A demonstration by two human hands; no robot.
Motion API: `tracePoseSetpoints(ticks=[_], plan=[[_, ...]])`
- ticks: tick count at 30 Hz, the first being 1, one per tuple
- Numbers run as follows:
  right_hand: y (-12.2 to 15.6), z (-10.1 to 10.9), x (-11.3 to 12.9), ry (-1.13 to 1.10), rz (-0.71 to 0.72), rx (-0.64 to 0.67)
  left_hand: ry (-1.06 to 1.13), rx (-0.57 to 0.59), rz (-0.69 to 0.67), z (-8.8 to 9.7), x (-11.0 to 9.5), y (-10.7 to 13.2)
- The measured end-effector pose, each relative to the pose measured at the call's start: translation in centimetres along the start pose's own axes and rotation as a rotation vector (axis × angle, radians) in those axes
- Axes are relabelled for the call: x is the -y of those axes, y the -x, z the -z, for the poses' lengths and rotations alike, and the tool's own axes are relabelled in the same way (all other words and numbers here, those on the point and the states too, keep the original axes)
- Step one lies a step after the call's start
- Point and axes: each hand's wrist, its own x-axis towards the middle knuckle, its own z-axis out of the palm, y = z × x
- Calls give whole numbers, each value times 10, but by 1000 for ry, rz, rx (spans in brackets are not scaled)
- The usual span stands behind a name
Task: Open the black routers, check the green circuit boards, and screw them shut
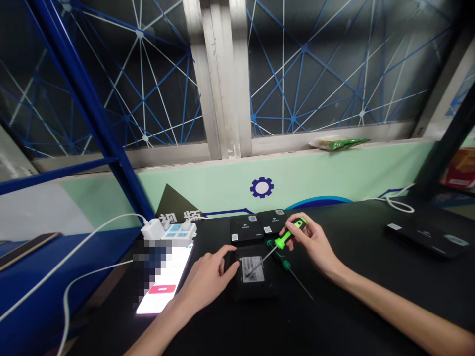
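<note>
A black flat box (256, 290) with a silver printed label (256, 272) lies on the black table in front of me. My left hand (210, 271) rests at its left edge, thumb and index finger spread and touching the box. My right hand (309, 240) grips a bright green and black screwdriver (291, 234) by the handle. Its long shaft slants down to the left, and the tip appears to be at the label's lower left part. Just right of the box lies a second screwdriver (285, 265) with a dark green handle, its thin shaft pointing toward me.
Two black boxes (245, 228) sit behind the labelled one; another black box (426, 239) lies far right. Left of my hand are a lit phone (163, 291), a white power strip (180, 231) and white cables (67, 296). A green packet (341, 144) lies on the sill.
</note>
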Motion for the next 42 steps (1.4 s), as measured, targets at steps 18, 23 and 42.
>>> tracePoseSetpoints(ticks=[18,23,42], plan=[[-9,8,-6,18,-20,-131,-16,8,-2,0,-1,0],[-12,13,-4,-78,-113,-231,-25,9,63,2,-1,-1],[-9,8,-11,-64,-177,-209,-42,-9,78,2,-1,-1]])
